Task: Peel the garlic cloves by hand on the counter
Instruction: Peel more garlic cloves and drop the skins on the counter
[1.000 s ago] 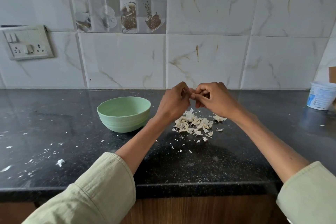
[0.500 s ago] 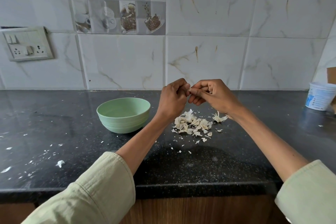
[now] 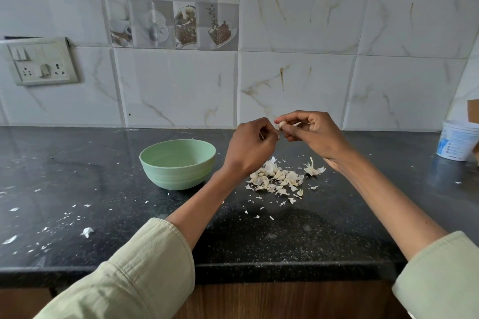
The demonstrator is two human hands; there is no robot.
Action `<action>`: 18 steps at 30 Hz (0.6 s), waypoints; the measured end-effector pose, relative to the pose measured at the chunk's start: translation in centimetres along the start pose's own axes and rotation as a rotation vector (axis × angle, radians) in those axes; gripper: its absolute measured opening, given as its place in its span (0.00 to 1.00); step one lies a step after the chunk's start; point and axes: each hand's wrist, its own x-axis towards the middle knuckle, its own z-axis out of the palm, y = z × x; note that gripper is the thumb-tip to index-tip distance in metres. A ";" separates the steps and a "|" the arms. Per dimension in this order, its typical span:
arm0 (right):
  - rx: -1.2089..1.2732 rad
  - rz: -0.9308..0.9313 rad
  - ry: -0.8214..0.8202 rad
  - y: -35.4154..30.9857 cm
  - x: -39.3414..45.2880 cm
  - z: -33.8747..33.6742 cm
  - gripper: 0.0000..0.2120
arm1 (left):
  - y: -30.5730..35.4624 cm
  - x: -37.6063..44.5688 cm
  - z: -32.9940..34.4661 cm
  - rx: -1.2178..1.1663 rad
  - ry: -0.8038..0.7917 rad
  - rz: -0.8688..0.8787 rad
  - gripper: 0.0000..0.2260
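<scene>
The right hand (image 3: 315,134) pinches a small pale garlic clove (image 3: 281,125) between thumb and curled fingers, raised above the black speckled stone counter (image 3: 103,189). The left hand (image 3: 250,146), just beside it, has its fingers curled, pinching a thin sliver at its fingertips (too small to say whether it is skin). Below the hands lies a heap of papery white garlic skins (image 3: 276,179), with a separate dry husk (image 3: 313,169) near it. A pale green round bowl (image 3: 178,163) stands left of the heap. A white plastic tub (image 3: 457,140) sits at the counter's far right.
</scene>
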 end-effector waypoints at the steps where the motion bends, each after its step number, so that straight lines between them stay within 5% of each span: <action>1: -0.004 0.004 0.008 0.0 0.0 -0.1 0.10 | 0.1 -0.1 0.0 0.051 -0.007 0.016 0.06; 9: -0.131 -0.003 0.000 0.0 -0.1 -0.1 0.09 | -0.4 0.4 -0.4 0.164 0.090 0.032 0.08; 18: -0.134 -0.051 0.065 -0.1 0.0 -0.3 0.06 | -0.6 0.3 -0.2 0.237 0.026 0.086 0.13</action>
